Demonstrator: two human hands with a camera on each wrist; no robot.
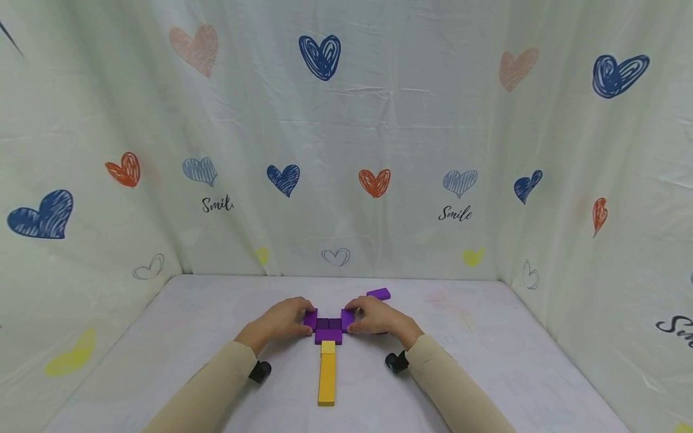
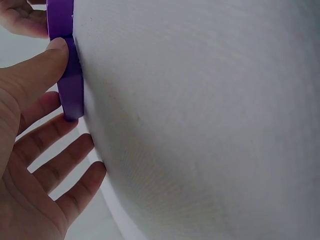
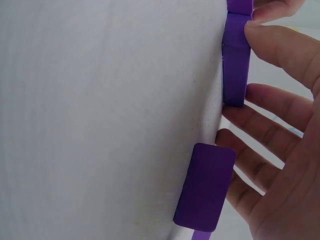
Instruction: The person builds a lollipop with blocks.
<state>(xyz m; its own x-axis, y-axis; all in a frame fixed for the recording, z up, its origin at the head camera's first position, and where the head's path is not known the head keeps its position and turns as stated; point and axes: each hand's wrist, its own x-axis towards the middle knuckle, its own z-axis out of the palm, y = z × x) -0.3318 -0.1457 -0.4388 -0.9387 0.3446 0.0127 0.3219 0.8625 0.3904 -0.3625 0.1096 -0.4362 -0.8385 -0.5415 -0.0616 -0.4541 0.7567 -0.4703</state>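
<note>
A person in beige sleeves (image 1: 208,382) works at a white-covered table (image 1: 216,361), both hands low in the center of the frame and apart, with a cluster of purple blocks between them. The left hand (image 1: 278,319) pinches the left-end purple block (image 1: 310,322) between thumb and fingers; the right hand (image 1: 379,317) does the same with the right-end purple block (image 1: 346,320). Between those two pieces sit two small dark purple blocks (image 1: 328,323), side by side, with a purple crosspiece (image 1: 328,338) just below them in the frame. From its lower edge, a short yellow block (image 1: 328,347) and a long yellow block (image 1: 327,382) run in line toward the bottom of the picture. A loose purple block (image 1: 379,293) lies above the right hand, right of center; another purple block (image 3: 205,187), at lower right in the right-wrist view, lies near that hand's fingers, apart from the cluster. Black wrist cameras (image 1: 260,372) show below each wrist. Behind, a pale curtain (image 1: 346,120) printed with blue, red, pink and yellow hearts and the word "Smile" fills the upper frame.
</note>
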